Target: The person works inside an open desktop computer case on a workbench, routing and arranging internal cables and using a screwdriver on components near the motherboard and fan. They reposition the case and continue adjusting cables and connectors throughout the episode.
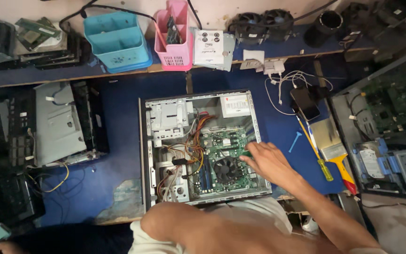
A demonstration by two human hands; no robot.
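Inside open computer case (pixel 147 141), right hand (pixel 269 162) on green motherboard (pixel 222 155), black fan (pixel 226 168)

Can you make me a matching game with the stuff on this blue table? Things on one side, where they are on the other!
Things:
1. pink basket
2. paintbrush
3. right hand
4. phone

Places:
A. inside the open computer case, on the green motherboard
B. right of the case, beside a screwdriver
C. back shelf, next to a blue bin
D. by the white cables

Pairs: 1-C, 2-B, 3-A, 4-D

An open computer case (pixel 203 146) lies mid-surface (pixel 118 155); a metal panel (pixel 57 122) lies to its left, a brush (pixel 334 146) and screwdriver (pixel 316 153) to its right, two baskets (pixel 118 42) behind
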